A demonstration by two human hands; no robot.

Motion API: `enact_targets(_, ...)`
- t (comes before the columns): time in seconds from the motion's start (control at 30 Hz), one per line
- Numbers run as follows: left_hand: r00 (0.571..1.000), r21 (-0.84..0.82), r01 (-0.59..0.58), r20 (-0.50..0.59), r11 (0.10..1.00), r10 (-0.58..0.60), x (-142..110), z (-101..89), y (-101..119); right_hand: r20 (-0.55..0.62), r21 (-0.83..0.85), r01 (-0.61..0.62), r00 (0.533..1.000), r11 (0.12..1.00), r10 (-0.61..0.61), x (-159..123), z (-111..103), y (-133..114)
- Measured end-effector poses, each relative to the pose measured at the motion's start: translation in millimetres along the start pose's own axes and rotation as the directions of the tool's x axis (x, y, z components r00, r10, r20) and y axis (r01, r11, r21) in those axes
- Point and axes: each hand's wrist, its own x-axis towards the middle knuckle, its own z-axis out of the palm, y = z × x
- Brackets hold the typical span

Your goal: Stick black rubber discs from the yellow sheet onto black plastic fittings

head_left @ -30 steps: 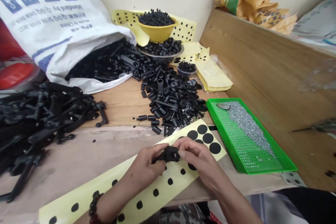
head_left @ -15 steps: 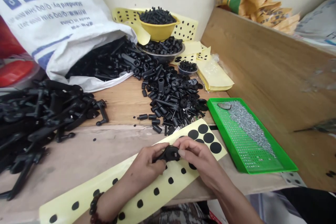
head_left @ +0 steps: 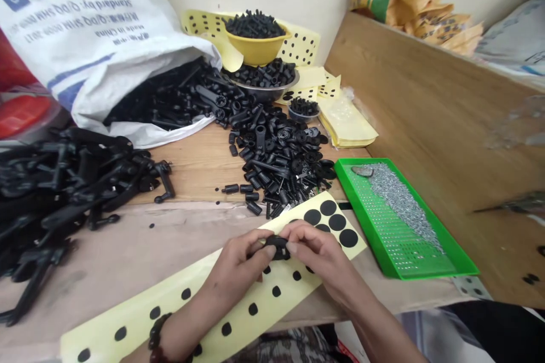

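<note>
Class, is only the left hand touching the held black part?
No, the left hand and right hand both grip the black part.

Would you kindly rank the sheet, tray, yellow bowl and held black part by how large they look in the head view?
1. Sheet, though partly covered
2. Tray
3. Yellow bowl, though farther back
4. Black part, partly hidden
</note>
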Motion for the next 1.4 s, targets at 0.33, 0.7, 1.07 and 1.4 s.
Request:
enact_targets(0.33,0.994,0.184,-0.013,-0.109,0.983,0.033,-1.1,5.3,-5.3,0.001,-0.279,0.080,0.997,0.957,-0.083,-2.4,1.6,3.5)
enact_targets(0.7,0.989,0.305,-0.033,-0.126,0.952,0.075,-3.9,4.5,-3.2,0.026,-0.382,0.085,0.996,0.920,-0.081,-9.7,1.8,4.4)
enact_targets(1.07,0.982,0.302,-0.058,-0.153,0.952,0.108,-5.4,0.7,-0.7,-0.035,-0.268,0.144,0.987,0.953,-0.159,-10.0,2.7,9.7)
enact_targets(1.4,0.991,0.227,-0.001,-0.132,0.974,0.032,-4.6,-2.6,-1.7,0.008,0.266,-0.122,0.992,0.956,0.124,-9.0,8.0,14.2)
